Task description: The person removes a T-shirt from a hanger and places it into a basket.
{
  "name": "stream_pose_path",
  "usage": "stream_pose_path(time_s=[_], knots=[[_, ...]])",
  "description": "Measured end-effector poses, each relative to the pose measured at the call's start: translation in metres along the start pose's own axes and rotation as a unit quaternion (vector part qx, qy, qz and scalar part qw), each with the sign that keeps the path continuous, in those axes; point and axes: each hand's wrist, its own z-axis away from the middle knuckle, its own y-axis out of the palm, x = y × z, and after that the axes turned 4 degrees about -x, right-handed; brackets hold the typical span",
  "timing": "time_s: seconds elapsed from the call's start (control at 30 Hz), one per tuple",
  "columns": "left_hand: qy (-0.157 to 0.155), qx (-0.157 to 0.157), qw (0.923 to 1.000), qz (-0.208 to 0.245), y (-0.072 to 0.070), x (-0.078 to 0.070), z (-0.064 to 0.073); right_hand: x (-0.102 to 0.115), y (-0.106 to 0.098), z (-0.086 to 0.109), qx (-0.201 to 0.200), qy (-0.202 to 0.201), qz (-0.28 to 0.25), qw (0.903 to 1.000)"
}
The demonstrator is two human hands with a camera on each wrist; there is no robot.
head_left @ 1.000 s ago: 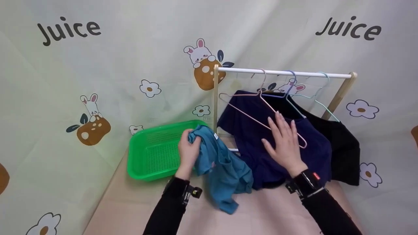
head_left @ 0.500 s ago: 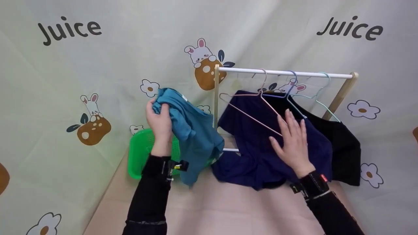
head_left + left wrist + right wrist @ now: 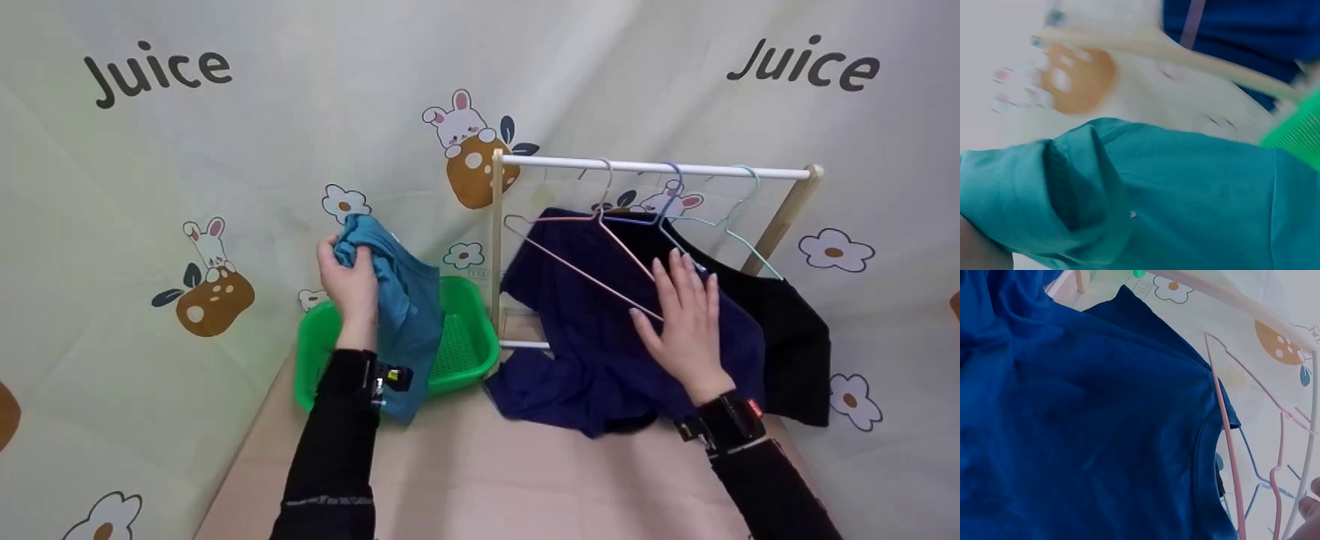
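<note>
My left hand (image 3: 349, 281) grips a teal shirt (image 3: 409, 300) by its bunched upper part. The cloth hangs down across the green basket (image 3: 469, 375), and in the left wrist view its folds fill the lower half. My right hand (image 3: 686, 326) has its fingers straight, in front of a navy shirt (image 3: 585, 330) and overlapping the lower right of a bare pink hanger (image 3: 566, 266). That navy shirt hangs from a blue hanger (image 3: 679, 195); in the right wrist view the pink hanger (image 3: 1229, 439) crosses its neckline.
A small rack with a white rail (image 3: 555, 161) and wooden posts holds the hangers. Behind the navy shirt, a black shirt (image 3: 795, 337) hangs on a mint hanger (image 3: 739, 206). Pink cloth (image 3: 525, 480) covers the table, and a printed curtain (image 3: 300, 135) stands behind.
My left hand has lifted the teal shirt up and left, from in front of the rack to over the basket. My right hand has shifted slightly right.
</note>
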Motion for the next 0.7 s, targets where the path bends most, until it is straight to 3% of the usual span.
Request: stream_pose_path(time_s=[0.17, 0.33, 0.57, 0.7], knots=[[0.02, 0.046, 0.9907, -0.127, -0.006, 0.05, 0.0, -0.005, -0.005, 0.0, 0.013, 0.011, 0.009, 0.9998], [0.022, 0.142, 0.9586, -0.246, -0.017, 0.09, 0.008, -0.011, -0.01, -0.001, 0.015, 0.029, 0.006, 0.9994], [0.007, 0.189, 0.9264, -0.326, -0.031, 0.113, 0.019, -0.019, -0.016, -0.004, 0.023, 0.061, -0.001, 0.9979], [0.017, 0.212, 0.9086, -0.359, -0.038, 0.122, 0.025, -0.025, -0.017, -0.005, 0.036, 0.082, -0.003, 0.996]])
